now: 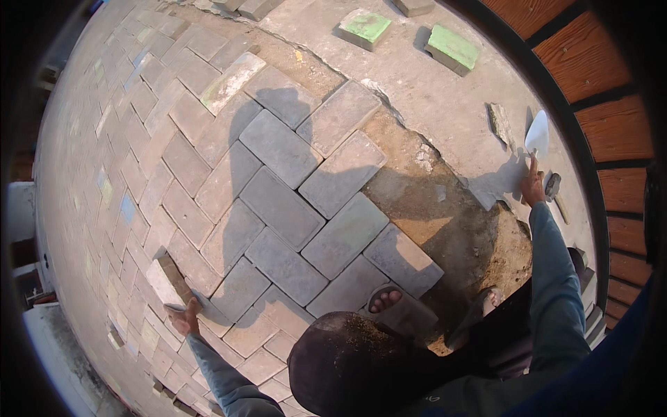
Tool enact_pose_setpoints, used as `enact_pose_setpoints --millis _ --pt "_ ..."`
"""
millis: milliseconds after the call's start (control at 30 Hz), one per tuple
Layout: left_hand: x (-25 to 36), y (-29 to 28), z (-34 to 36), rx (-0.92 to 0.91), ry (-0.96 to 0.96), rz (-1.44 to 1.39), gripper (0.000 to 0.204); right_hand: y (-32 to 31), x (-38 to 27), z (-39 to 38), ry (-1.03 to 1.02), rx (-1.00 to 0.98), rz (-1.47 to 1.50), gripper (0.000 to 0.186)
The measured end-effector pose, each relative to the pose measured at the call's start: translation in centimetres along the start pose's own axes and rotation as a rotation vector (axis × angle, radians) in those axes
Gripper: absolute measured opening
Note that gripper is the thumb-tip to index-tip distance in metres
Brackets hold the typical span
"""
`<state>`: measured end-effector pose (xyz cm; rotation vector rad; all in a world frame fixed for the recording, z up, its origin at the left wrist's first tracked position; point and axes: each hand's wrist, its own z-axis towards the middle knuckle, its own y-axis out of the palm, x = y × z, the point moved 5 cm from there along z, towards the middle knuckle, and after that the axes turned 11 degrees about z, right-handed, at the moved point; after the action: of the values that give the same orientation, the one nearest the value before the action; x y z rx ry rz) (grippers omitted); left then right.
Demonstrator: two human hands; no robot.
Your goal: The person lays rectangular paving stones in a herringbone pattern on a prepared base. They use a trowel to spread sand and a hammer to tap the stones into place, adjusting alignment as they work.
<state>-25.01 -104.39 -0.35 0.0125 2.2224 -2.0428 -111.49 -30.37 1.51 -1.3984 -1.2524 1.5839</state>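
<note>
My left hand (184,317) grips the near end of a pale paving block (168,281), out at the left over the laid pavers. Whether the block touches the paving below is hard to tell. On the far right, my right hand (533,185) closes round the handle of a trowel (538,132), its pale blade tipped upward. Beside that hand, a hammer (553,186) lies on the concrete strip. Between my arms spread grey pavers (281,207) in a herringbone pattern. They end at a patch of bare sandy soil (445,222) near my sandalled feet.
Two green-topped blocks (366,28) (452,48) rest on the concrete strip (431,104) at the far side. A broken slab piece (498,125) lies near the trowel. Brown slatted panels (587,52) border the right, with stacked blocks (595,306) at lower right.
</note>
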Motion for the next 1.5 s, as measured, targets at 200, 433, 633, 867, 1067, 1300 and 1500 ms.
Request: enact_pose_setpoints --millis 200,433,633,867,1067,1300,1500 --pt "4.9 -0.7 -22.3 -0.007 0.298 -0.255 0.126 -0.4 4.4 2.5 -0.046 -0.048 -0.065 0.087" --pt "6.2 1.2 -34.1 0.123 0.761 0.065 0.123 1.9 2.4 5.2 -0.126 -0.179 -0.072 0.085" --pt "18.7 -5.4 -34.5 -0.060 0.974 0.080 0.120 -1.5 -2.9 3.2 -0.023 -0.157 -0.512 0.066" --pt "19.5 -5.1 -35.3 -0.285 0.809 0.074 0.122 -7.9 -18.3 -6.5 -0.466 -0.338 0.205 0.048" --pt "34.3 -12.4 -41.6 -0.296 1.348 -0.022 0.114 -6.1 -29.0 -22.2 -1.220 -0.581 0.309 0.079" --pt "44.8 -10.2 -46.5 -0.002 1.967 -0.067 0.088 -0.3 -28.1 -25.9 -1.045 -0.469 0.247 0.119" --pt "45.6 -8.8 -46.4 -0.072 1.882 -0.132 0.078 3.7 -26.2 -25.5 -0.903 -0.479 0.111 0.125"
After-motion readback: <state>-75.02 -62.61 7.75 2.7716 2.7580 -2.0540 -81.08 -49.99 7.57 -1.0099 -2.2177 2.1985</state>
